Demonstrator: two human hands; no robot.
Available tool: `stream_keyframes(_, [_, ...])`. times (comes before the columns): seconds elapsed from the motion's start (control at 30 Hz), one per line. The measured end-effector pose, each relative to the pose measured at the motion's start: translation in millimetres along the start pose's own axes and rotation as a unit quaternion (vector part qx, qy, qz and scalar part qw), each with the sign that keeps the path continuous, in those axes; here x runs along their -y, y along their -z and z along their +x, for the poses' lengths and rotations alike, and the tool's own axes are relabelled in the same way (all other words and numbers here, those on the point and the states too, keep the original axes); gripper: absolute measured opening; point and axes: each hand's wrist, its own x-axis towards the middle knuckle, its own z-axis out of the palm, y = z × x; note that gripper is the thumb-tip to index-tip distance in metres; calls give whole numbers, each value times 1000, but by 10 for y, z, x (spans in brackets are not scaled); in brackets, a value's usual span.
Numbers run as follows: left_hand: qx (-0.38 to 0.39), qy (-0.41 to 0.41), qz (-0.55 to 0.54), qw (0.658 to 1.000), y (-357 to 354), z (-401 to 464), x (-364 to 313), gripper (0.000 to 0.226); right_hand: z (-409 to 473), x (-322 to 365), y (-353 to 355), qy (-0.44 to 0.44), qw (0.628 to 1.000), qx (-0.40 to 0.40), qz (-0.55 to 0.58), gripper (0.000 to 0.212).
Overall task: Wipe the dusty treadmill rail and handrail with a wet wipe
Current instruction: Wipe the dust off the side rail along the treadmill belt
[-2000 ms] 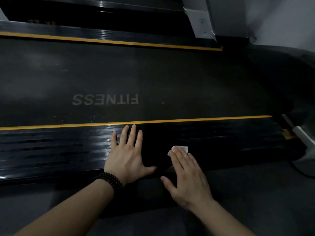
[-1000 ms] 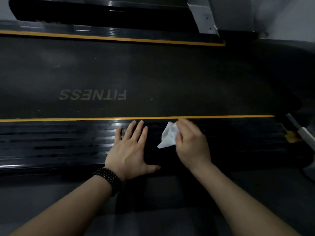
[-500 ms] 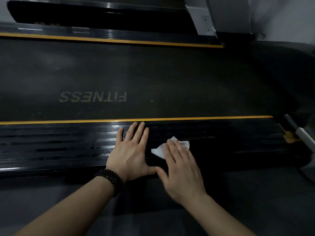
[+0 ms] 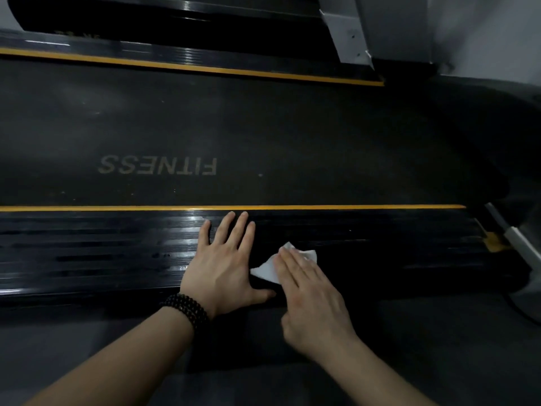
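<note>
Obs., head view, dim light. Person leans over the near side rail (image 4: pixel 102 253) of a treadmill: black, ribbed lengthwise, glossy where light catches it to the left.

Left hand (image 4: pixel 225 265): flat on the rail, palm down, fingers straight and slightly spread, thumb out to the right along the rail's near edge. Fingertips reach almost to the yellow stripe (image 4: pixel 351 206) that borders the rail on its far side. Dark beaded bracelet (image 4: pixel 187 310) on the wrist. Forearm enters from lower left.

Right hand (image 4: pixel 310 297): palm down, fingers straight and held together, pressing flat on a white wet wipe (image 4: pixel 265 271). Wipe lies on the rail, just right of the left hand; crumpled, with one corner showing left of the fingers and another beyond the fingertips. Heel of the hand sits over the rail's near edge. Thumb tucked on the left side, close to the left thumb; cannot tell whether the two touch. Forearm enters from lower right.

Edges and room: rail runs left to right across the whole view. To the left it continues unobstructed past the frame edge. To the right, open ribbed surface up to the rail's end, where a yellowish end piece (image 4: pixel 493 243) and a pale grey bar (image 4: pixel 521 244) sit. Beyond the stripe lies the dark belt (image 4: pixel 292 136), printed "FITNESS" upside down from here. Far rail (image 4: pixel 175 58) with its own yellow stripe beyond that; a grey upright (image 4: pixel 348 33) at upper right. Near side of the rail: grey floor (image 4: pixel 439 347).
</note>
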Motion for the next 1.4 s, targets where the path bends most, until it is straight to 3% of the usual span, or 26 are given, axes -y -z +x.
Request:
stream_keyframes(0.23, [-7, -6, -9, 1000, -3, -5, 1, 133, 176, 95, 68, 1, 999, 10, 50, 97])
stream_keyframes(0.47, [7, 3, 5, 1000, 17, 3, -15, 133, 210, -66, 137, -29, 999, 5, 19, 102])
stream_keyframes(0.7, [2, -1, -3, 1000, 5, 2, 0, 133, 33, 39, 131, 11, 999, 29, 12, 104])
stream_keyframes(0.9, [15, 4, 9, 1000, 20, 5, -11, 133, 280, -64, 181, -39, 999, 11, 16, 105])
stream_keyframes(1.07, [4, 3, 3, 1000, -2, 5, -4, 134, 49, -26, 102, -1, 999, 36, 2, 105])
stream_keyframes(1.27, [7, 2, 5, 1000, 24, 2, -9, 133, 171, -222, 196, -54, 998, 18, 13, 103])
stream_keyframes(1.4, [8, 4, 5, 1000, 20, 2, -12, 133, 126, -86, 141, -11, 999, 42, 30, 103])
